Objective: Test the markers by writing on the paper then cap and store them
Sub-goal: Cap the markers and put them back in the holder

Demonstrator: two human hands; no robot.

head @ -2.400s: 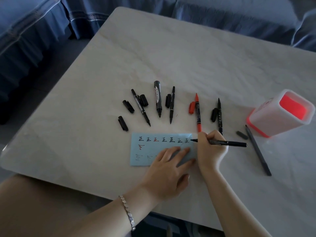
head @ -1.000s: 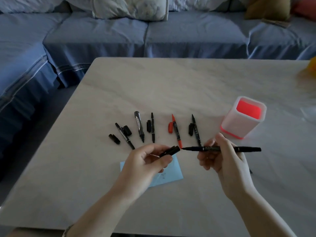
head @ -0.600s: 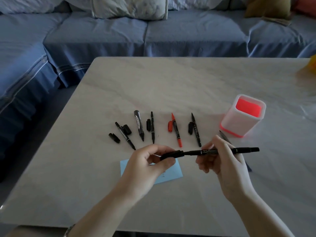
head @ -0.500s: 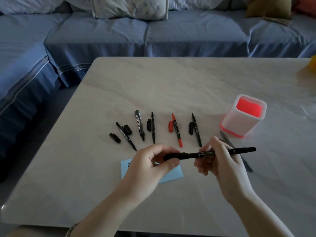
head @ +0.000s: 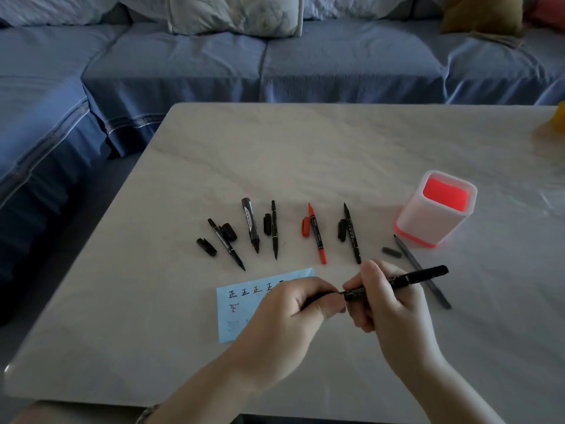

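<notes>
Two hands meet above the near side of the table [head: 305, 154], each closed round one end of the same black marker [head: 422, 275]. The left hand [head: 290, 310] pinches the marker's left end between thumb and curled fingers; that end is mostly hidden, so I cannot tell how its cap sits. The right hand [head: 394, 310] grips the barrel, whose far end juts out to the right, tilted slightly upward. Beneath the left hand lies the blue paper [head: 238, 310], its row of black and red characters partly covered by the knuckles. Beyond the paper uncapped markers lie fanned out: a thick black marker [head: 250, 224], three thin black ones and a red marker [head: 317, 237] with its red cap [head: 305, 227] just beside it. Loose black caps [head: 206, 246] lie among them. A grey pen [head: 410, 256] lies right of the hands, its small grey cap [head: 392, 251] near it. The white pen holder [head: 437, 209], red inside, stands upright just beyond that pen
</notes>
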